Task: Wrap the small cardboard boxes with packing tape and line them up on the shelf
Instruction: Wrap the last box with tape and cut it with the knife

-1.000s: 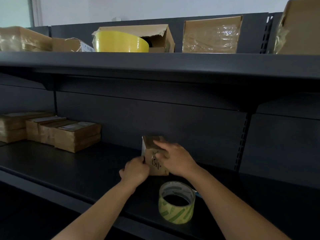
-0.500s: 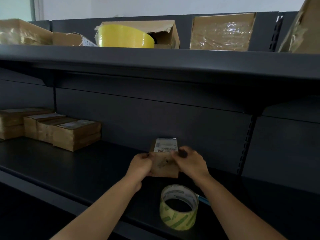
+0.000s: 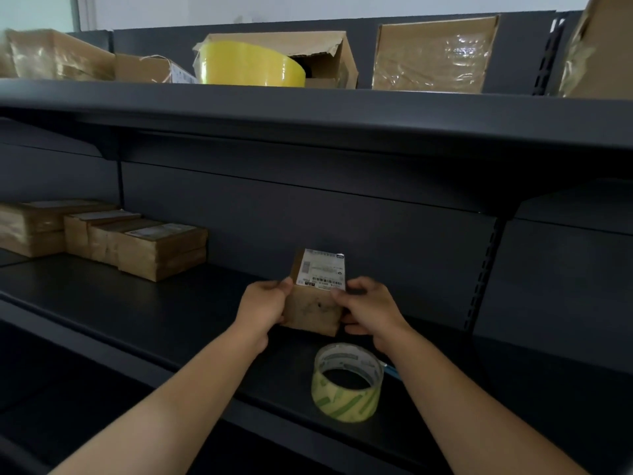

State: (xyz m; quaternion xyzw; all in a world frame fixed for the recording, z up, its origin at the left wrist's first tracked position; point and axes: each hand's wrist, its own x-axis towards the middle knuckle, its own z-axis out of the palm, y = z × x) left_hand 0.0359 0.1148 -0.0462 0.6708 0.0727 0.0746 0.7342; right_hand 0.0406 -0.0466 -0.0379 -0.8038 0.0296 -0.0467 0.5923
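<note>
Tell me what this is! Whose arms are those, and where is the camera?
No machine here: those are a person's two arms. The camera sits on their head and looks forward and down. The left hand and the right hand grip a small cardboard box with a white label, one on each side. A roll of packing tape lies on the dark shelf, nearer to us. Further left, more boxes sit in a row. The upper shelf holds bigger boxes and a yellow roll.
</note>
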